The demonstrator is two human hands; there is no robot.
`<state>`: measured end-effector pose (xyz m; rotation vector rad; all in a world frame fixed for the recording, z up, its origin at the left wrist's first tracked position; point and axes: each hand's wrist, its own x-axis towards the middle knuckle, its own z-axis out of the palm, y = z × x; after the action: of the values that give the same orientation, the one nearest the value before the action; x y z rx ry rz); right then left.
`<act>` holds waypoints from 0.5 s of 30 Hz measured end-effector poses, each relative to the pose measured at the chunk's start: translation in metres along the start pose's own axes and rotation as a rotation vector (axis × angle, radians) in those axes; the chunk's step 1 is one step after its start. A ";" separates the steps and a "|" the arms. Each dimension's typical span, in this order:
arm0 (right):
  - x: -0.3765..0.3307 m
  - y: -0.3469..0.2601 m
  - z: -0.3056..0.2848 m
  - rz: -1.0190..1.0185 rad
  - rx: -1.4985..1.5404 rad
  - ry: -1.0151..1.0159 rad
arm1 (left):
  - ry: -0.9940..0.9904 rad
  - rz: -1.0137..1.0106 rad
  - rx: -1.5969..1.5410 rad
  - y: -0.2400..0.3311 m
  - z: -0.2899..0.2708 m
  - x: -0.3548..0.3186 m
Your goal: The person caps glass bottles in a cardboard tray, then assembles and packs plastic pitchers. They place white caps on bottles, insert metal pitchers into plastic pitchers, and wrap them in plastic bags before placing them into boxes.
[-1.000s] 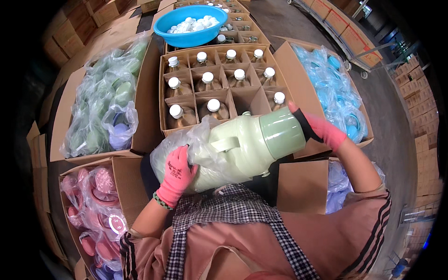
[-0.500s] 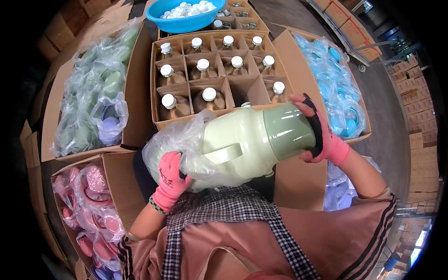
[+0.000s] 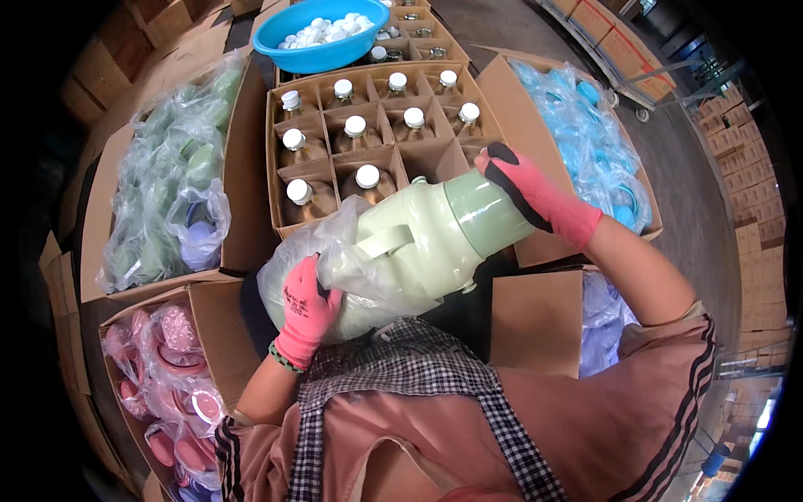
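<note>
A pale green vacuum flask (image 3: 422, 226) lies slantwise in front of my chest, its darker green lid (image 3: 488, 213) up to the right. A clear plastic bag (image 3: 330, 251) wraps its lower end. My left hand (image 3: 306, 309), in a pink glove, is closed on the bag and the flask's lower side. On the lid's end rests my right hand (image 3: 539, 194), also gloved in pink with a dark palm, fingers curled over the upper rim; its thumb is hidden. The flask's handle (image 3: 385, 241) faces up.
Ahead stands a divided carton (image 3: 276, 138) of white-capped bottles, with a blue basin (image 3: 314, 58) of white caps behind it. Cartons flank me: bagged green parts (image 3: 159, 184), pink parts (image 3: 180, 385), blue parts (image 3: 577, 125) and purple parts (image 3: 604, 335). A loaded trolley (image 3: 615, 50) is far right.
The flask's lid end has swung up and left. My right hand has moved with it, and its thumb has gone out of sight. My left hand keeps its grip.
</note>
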<state>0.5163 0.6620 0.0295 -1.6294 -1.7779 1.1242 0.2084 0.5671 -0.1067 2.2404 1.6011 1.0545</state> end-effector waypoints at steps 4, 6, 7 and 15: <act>-0.030 -0.060 0.018 -0.515 -0.570 0.365 | 0.051 0.076 -0.061 -0.027 0.000 -0.006; -0.053 -0.074 0.043 -0.956 -0.834 0.070 | 0.002 0.174 0.053 -0.047 0.004 -0.019; -0.057 -0.070 0.065 -0.968 -0.891 -0.086 | -0.036 0.239 0.102 -0.051 0.005 -0.021; -0.007 -0.073 0.064 -0.646 -0.737 -0.181 | 0.237 0.037 0.284 -0.109 -0.078 -0.061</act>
<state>0.4245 0.6422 0.0553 -1.1134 -2.7682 0.3277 0.0665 0.5377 -0.1338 2.4048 1.9206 1.2091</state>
